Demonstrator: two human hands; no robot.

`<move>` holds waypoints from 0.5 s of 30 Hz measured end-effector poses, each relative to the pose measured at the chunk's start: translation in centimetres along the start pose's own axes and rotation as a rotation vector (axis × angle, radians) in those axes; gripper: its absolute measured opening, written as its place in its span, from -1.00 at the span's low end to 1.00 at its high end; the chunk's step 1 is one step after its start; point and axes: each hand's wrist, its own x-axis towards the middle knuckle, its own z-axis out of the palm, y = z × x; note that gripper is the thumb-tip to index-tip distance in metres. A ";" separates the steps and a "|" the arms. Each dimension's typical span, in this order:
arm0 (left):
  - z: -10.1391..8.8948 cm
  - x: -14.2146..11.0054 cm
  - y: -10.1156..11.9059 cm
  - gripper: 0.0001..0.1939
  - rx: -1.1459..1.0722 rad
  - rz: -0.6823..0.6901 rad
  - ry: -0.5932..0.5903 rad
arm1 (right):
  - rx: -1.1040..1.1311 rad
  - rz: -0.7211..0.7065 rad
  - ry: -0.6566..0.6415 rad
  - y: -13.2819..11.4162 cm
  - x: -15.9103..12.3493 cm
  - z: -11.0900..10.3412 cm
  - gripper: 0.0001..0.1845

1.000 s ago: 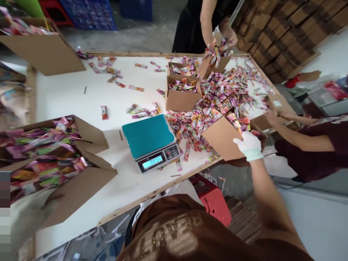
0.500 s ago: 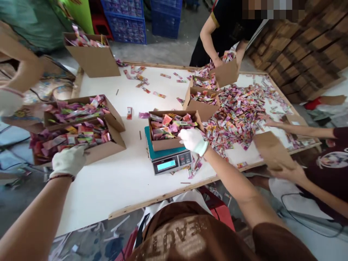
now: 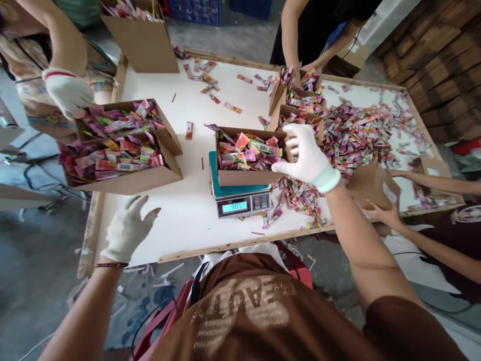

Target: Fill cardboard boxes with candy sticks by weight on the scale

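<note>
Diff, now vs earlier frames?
A filled carton now sits on the scale, apparently brought from the right; the readout changed. The right hand has opened at that carton's right rim; contact unclear. The left hand came off the front-left carton, open. The back-left carton stayed put.

Table (image 3: 180,235): white top, pale wooden strip along its edges, surface partly covered. Near side, about mid-length: scale (image 3: 243,206), standing level. Left end: two open boxes (image 3: 130,184), side by side and filled; tall box (image 3: 145,45) at the far left corner. Right of centre, far side: group of open boxes (image 3: 317,128). Beside these, a broad heap of packets (image 3: 356,135) spreads rightward. Scattered packets (image 3: 233,107) lie toward the far edge; one red packet (image 3: 189,131) lies apart. Also noted: thin brown strips (image 3: 202,164), well separated.
</note>
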 end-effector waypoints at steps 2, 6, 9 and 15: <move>1.7 -1.9 0.2 -0.49 -0.073 -0.029 -0.073 | -0.035 0.012 -0.040 0.4 1.8 1.5 0.02; 4.6 -4.8 1.0 -0.47 -0.194 -0.010 -0.139 | -0.210 0.142 -0.220 -0.3 5.5 6.2 -0.04; 6.0 -6.5 1.8 -0.47 -0.238 0.010 -0.171 | -0.311 0.207 -0.316 -1.4 7.3 8.9 -0.36; 6.8 -7.7 2.4 -0.39 -0.251 0.045 -0.152 | -0.291 0.109 -0.326 -1.6 8.4 9.8 -0.88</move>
